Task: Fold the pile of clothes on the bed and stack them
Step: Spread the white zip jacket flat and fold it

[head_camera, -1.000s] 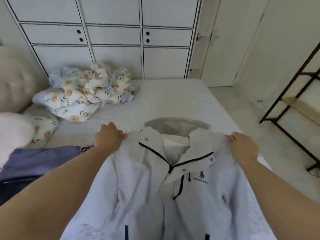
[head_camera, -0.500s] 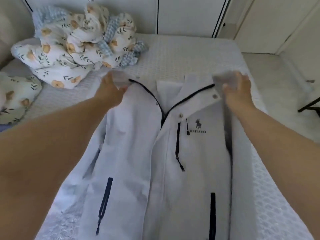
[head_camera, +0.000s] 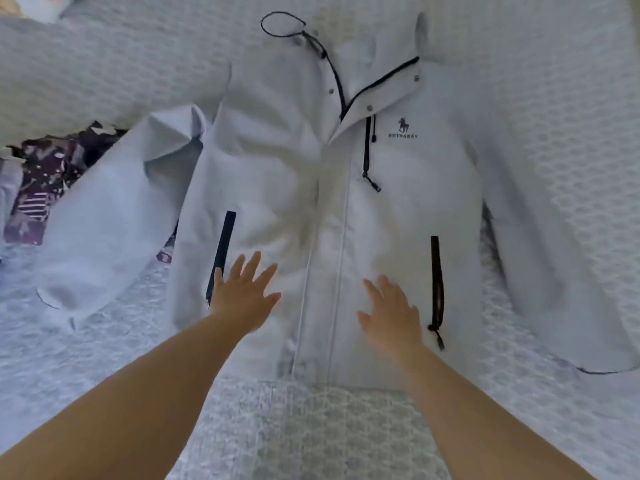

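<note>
Lying flat on the bed [head_camera: 104, 64], white jacket [head_camera: 311, 188] under both spread, wide-fingered hands: left [head_camera: 242, 296], right [head_camera: 391, 313]

A bedroom in a home. A bed with a pale, textured quilted cover [head_camera: 346, 427] fills the view, and a white zip-up jacket [head_camera: 311, 168] lies spread flat on it. A dark patterned garment [head_camera: 45, 181] lies crumpled at the left edge.

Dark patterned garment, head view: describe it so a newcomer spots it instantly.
Start from the white zip-front jacket spread flat on the pale textured bedcover. Follow the jacket's sleeve out toward the frame's left edge; a dark purple patterned garment shows from under it. It is the only dark, printed fabric here; everything around it is plain white or pale grey.
</note>
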